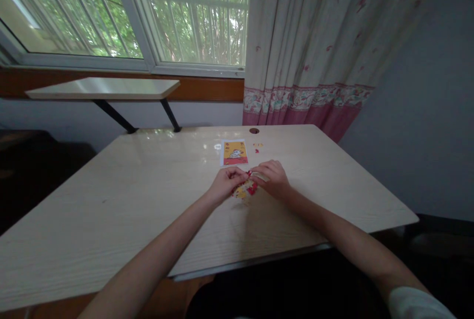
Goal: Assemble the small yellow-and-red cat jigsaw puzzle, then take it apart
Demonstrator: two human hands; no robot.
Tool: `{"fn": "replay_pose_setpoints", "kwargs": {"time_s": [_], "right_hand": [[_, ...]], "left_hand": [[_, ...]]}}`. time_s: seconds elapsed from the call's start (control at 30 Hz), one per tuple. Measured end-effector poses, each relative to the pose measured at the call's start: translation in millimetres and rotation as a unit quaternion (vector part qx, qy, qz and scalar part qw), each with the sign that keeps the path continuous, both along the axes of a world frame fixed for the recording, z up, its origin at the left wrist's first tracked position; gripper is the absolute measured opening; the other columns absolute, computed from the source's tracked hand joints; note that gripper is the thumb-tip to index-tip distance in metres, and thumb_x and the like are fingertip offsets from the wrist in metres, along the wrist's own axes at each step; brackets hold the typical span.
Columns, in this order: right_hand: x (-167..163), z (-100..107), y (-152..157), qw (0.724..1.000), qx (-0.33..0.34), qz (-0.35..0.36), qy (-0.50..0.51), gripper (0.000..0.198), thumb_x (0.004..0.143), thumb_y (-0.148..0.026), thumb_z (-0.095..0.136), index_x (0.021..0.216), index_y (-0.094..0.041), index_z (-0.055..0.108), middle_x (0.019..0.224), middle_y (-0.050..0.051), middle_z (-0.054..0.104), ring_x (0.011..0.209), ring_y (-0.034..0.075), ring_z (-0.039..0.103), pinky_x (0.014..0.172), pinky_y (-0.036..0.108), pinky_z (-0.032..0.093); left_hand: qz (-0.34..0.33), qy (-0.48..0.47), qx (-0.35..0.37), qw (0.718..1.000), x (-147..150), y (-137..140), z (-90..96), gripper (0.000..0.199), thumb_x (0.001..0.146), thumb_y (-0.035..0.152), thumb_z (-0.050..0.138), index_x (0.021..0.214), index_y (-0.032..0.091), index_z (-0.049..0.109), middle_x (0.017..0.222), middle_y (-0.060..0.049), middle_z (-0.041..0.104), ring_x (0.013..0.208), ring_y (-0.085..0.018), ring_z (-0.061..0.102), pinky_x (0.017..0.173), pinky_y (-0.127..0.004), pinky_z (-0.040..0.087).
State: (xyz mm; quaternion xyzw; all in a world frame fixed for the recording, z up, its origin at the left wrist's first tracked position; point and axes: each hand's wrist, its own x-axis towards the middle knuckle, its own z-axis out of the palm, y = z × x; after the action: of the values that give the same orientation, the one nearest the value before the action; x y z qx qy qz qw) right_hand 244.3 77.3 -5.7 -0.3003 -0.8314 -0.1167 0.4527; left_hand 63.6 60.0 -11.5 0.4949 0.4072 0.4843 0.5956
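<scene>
My left hand (226, 183) and my right hand (272, 178) meet above the middle of the table, fingertips pinched close together. Between them shows a small red puzzle piece (249, 173), gripped from both sides. Just below the hands lies a pile of small yellow and red puzzle pieces (242, 191), partly covered by my fingers. Beyond the hands is a picture card (234, 153) with a white cartoon animal on an orange and red ground. To the card's right are a loose red piece (256, 151) and several tiny yellowish pieces (258, 144).
The pale wooden table (140, 210) has a round cable hole (254, 131) near its back edge. A raised shelf (107, 89) on black brackets stands at the back left. Behind are a window (192, 18) and a patterned curtain (307, 62) reaching down to the table's back edge.
</scene>
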Motion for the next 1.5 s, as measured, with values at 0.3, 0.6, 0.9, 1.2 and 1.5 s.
{"fn": "replay_pose_setpoints", "kwargs": {"time_s": [0.3, 0.6, 0.9, 1.2, 1.5], "right_hand": [[4, 1, -1, 1.0, 0.005, 0.001, -0.014, 0.019, 0.08, -0.04, 0.062, 0.087, -0.022, 0.066, 0.075, 0.002, 0.066, 0.071, 0.014, 0.055, 0.066, 0.03, 0.034], [33, 11, 16, 0.999, 0.02, -0.045, 0.0, 0.02, 0.082, -0.037, 0.059, 0.095, -0.024, 0.066, 0.082, 0.003, 0.067, 0.074, 0.015, 0.056, 0.072, 0.031, 0.036], [64, 18, 31, 0.997, 0.033, -0.067, 0.034, 0.019, 0.082, -0.034, 0.06, 0.098, -0.024, 0.066, 0.083, 0.003, 0.065, 0.078, 0.016, 0.058, 0.076, 0.033, 0.037], [64, 17, 34, 0.998, 0.019, -0.058, 0.014, 0.021, 0.084, -0.037, 0.058, 0.098, -0.024, 0.066, 0.083, 0.004, 0.066, 0.077, 0.016, 0.058, 0.075, 0.033, 0.037], [78, -4, 56, 0.986, -0.14, -0.075, -0.044, 0.026, 0.082, -0.042, 0.058, 0.098, -0.023, 0.066, 0.092, 0.005, 0.065, 0.088, 0.019, 0.055, 0.082, 0.035, 0.035]], "left_hand": [[0.01, 0.006, -0.006, 1.0, 0, 0, -1.2, 0.026, 0.056, 0.036, 0.076, 0.064, 0.013, 0.065, 0.053, 0.0, 0.061, 0.047, -0.01, 0.053, 0.048, -0.021, 0.04], [0.092, 0.214, 0.119, 0.965, -36, 15, -1.3, 0.025, 0.07, 0.037, 0.065, 0.079, 0.014, 0.068, 0.072, -0.005, 0.067, 0.063, -0.014, 0.057, 0.06, -0.027, 0.044], [0.042, 0.492, 0.321, 0.808, -58, 20, 5.0, 0.022, 0.083, 0.029, 0.049, 0.089, 0.017, 0.067, 0.085, -0.007, 0.065, 0.082, -0.019, 0.055, 0.075, -0.032, 0.044], [0.044, 0.543, 0.316, 0.777, -37, 12, 2.0, 0.03, 0.085, 0.038, 0.047, 0.097, 0.017, 0.065, 0.097, -0.009, 0.063, 0.093, -0.022, 0.053, 0.084, -0.035, 0.043], [0.033, 0.542, 0.309, 0.781, -41, 13, 1.2, 0.029, 0.087, 0.034, 0.044, 0.094, 0.018, 0.067, 0.097, -0.009, 0.063, 0.089, -0.022, 0.053, 0.083, -0.037, 0.042]]}}
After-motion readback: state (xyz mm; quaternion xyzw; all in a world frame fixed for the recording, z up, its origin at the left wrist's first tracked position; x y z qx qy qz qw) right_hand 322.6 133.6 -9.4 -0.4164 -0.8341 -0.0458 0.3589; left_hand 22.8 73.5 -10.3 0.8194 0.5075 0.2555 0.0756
